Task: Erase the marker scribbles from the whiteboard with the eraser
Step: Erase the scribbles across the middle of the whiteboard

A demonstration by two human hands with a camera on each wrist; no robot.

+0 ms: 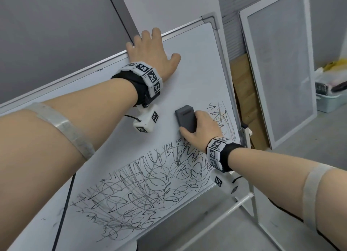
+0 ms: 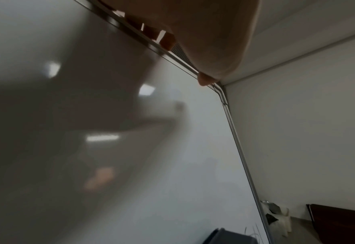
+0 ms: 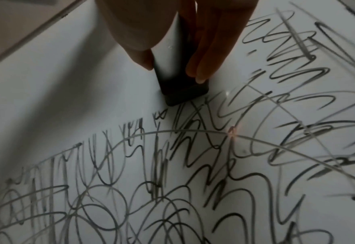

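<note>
A white whiteboard (image 1: 197, 66) on a stand fills the middle of the head view, tilted in the picture. Black marker scribbles (image 1: 142, 190) cover its lower part and a strip near the right edge (image 1: 219, 115). My right hand (image 1: 199, 130) grips a dark grey eraser (image 1: 185, 119) flat against the board, just above the scribbles. In the right wrist view the eraser (image 3: 180, 82) sits between thumb and fingers (image 3: 201, 66) at the scribbles' (image 3: 193, 165) upper border. My left hand (image 1: 148, 47) holds the board's top frame, fingers curled over the edge, thumb on the board face.
A framed mesh panel (image 1: 277, 66) leans on the wall right of the board, with a cardboard sheet (image 1: 242, 85) behind it. A pale bin (image 1: 332, 98) with clutter sits far right. The stand's white legs (image 1: 234, 205) reach over the grey floor.
</note>
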